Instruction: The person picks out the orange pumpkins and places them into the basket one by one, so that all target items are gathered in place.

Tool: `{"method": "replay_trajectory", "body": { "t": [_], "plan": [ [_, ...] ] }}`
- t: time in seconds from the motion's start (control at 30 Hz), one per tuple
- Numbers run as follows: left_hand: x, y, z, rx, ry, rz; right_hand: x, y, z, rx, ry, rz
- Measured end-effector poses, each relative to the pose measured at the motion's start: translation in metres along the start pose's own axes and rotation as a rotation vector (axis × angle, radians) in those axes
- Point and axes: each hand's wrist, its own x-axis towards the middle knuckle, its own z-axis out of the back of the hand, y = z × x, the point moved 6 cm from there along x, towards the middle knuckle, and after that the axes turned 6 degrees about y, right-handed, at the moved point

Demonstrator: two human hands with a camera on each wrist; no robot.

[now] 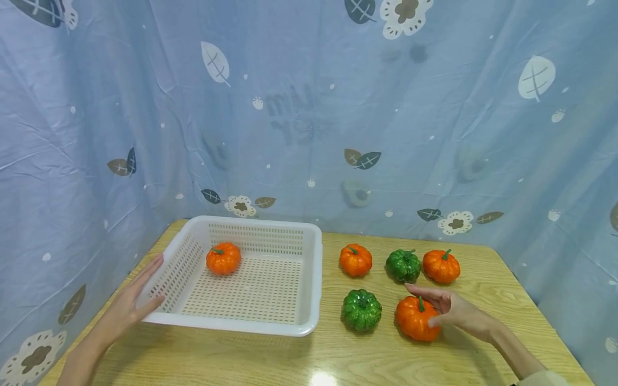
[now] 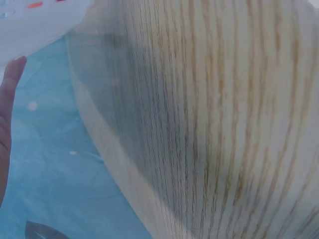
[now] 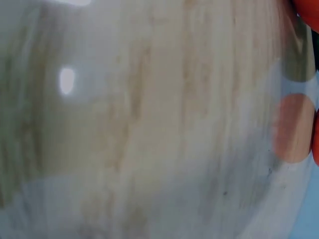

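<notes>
In the head view, my left hand lies against the left end of a white plastic basket, fingers stretched along its rim and thumb by the front left corner. One orange toy pumpkin sits inside, toward the back left. My right hand is around the right side of another orange pumpkin on the table, with extended fingers behind it and the thumb in front. A green pumpkin lies just left of that one. The left wrist view catches part of the left hand at the basket's edge.
Behind stand an orange pumpkin, a green one and an orange one in a row on the wooden table. A blue patterned curtain closes off the back and both sides.
</notes>
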Motion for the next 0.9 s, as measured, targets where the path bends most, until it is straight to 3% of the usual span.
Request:
{"method": "replay_trajectory", "body": {
  "t": [0.9],
  "plan": [
    [0.000,0.000,0.002,0.003,0.000,-0.015,0.003,0.001,-0.012,-0.063,0.048,0.017]
  ]
}}
